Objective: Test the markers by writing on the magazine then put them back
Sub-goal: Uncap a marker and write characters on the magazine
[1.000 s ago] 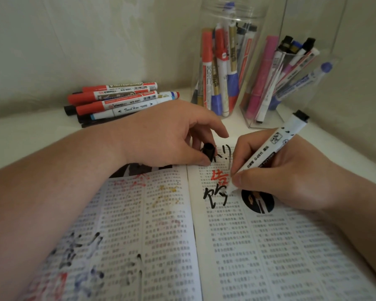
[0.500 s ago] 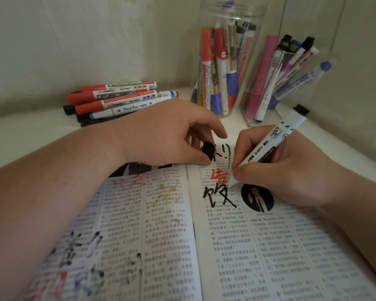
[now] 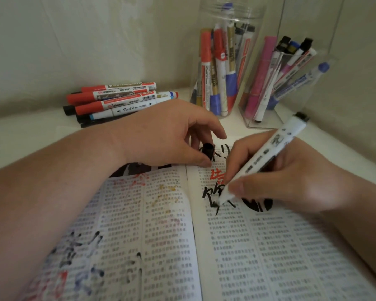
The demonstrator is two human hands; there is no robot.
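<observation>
An open magazine (image 3: 269, 246) lies flat at the near edge of the pale worktop (image 3: 30, 135), its printed pages marked with red, yellow, blue and black scribbles. The right hand (image 3: 291, 177) grasps a white-barrelled marker (image 3: 267, 153) in a writing grip, fingers and thumb curled round its lower end. The marker is tilted with its black end pointing toward the far right corner, and its tip touches the right-hand page among fresh black strokes (image 3: 211, 195), just below a red character (image 3: 217, 174). The left hand (image 3: 161, 135) rests at the magazine's top edge near the spine and pinches a black cap (image 3: 207, 149) between thumb and curled fingers. A pile of loose markers (image 3: 117, 101) lies along the far edge. In the far right corner stand a round clear jar (image 3: 221, 68) and a square clear holder (image 3: 280, 83), each holding upright markers.
</observation>
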